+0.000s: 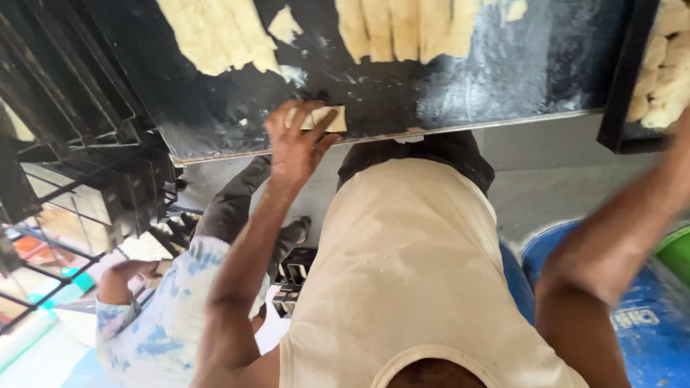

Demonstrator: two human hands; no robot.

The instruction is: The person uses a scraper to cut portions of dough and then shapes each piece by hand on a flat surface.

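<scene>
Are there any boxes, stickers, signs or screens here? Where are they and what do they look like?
No boxes, signs or screens show.
Blue drum: bottom right, under the person's right arm; round, bright blue, with pale printed lettering on its side.
Green container: right edge, just above the drum; only a green curved bit shows, and no label shows.

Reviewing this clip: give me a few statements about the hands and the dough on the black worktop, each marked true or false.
1. The left hand grips a pale dough piece at the edge of the black worktop. True.
2. The right hand is in full view, holding a knife. False: only the right forearm shows; the hand is out of frame.
3. Dough strips lie side by side on the worktop. True.
4. The worktop is white. False: black, dusted with flour.
</scene>
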